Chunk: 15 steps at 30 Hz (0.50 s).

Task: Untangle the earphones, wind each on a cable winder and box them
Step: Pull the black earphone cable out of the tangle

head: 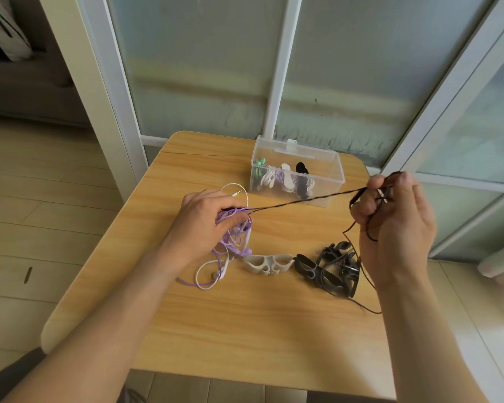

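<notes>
My left hand (204, 225) grips a tangle of purple and white earphones (230, 248) low over the wooden table (245, 330). A dark earphone cable (297, 202) runs taut from that tangle to my right hand (396, 225), which is raised and pinches the cable's end; its loose part hangs down over the table. A white cable winder (266, 263) lies on the table between my hands, with several black winders (329, 269) to its right. A clear plastic box (297, 175) at the back holds several wound earphones.
The small table stands against frosted glass panels with white frames (282, 68). Tiled floor (35, 199) lies to the left, and the table's rounded front edge is near my body.
</notes>
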Each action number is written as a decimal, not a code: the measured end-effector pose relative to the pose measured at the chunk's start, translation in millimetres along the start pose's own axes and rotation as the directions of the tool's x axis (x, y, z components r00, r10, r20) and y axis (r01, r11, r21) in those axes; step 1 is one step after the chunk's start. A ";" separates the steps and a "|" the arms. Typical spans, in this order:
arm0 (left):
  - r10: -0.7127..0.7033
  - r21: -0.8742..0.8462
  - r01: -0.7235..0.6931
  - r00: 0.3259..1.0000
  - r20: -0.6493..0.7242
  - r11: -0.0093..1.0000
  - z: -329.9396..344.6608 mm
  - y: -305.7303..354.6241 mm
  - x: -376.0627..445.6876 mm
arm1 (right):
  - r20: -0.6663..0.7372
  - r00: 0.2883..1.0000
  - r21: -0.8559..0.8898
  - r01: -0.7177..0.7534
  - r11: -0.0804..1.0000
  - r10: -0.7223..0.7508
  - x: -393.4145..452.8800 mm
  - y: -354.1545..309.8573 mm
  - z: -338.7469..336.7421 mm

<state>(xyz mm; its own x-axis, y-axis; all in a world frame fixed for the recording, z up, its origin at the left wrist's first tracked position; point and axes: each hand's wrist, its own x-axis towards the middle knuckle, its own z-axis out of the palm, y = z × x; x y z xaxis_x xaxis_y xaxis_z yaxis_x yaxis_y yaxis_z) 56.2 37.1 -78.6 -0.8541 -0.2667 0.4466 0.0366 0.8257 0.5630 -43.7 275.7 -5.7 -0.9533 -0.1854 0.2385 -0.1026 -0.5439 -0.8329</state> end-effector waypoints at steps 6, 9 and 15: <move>-0.095 -0.091 0.092 0.995 -0.035 0.992 -5.4 -3.4 1.2 | -0.029 0.999 -0.295 -0.029 0.955 0.022 9.6 2.4 -14.3; -0.190 -0.258 0.190 0.981 0.024 0.947 -7.5 -3.3 0.5 | -0.091 0.996 -0.384 -0.047 0.922 0.013 12.7 7.7 -18.6; -0.296 -0.510 0.251 0.955 -0.009 0.823 -7.4 9.6 1.5 | -0.213 0.975 -0.606 -0.185 0.774 0.066 19.9 17.9 -26.6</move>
<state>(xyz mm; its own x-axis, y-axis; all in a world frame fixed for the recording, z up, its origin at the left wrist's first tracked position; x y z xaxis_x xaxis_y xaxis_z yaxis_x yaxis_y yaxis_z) 59.2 40.9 -67.4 -0.8218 -0.5039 0.2660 0.0805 0.3595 0.9297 -72.1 284.0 -29.1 -0.9966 -0.0418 0.0712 -0.0754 0.1094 -0.9911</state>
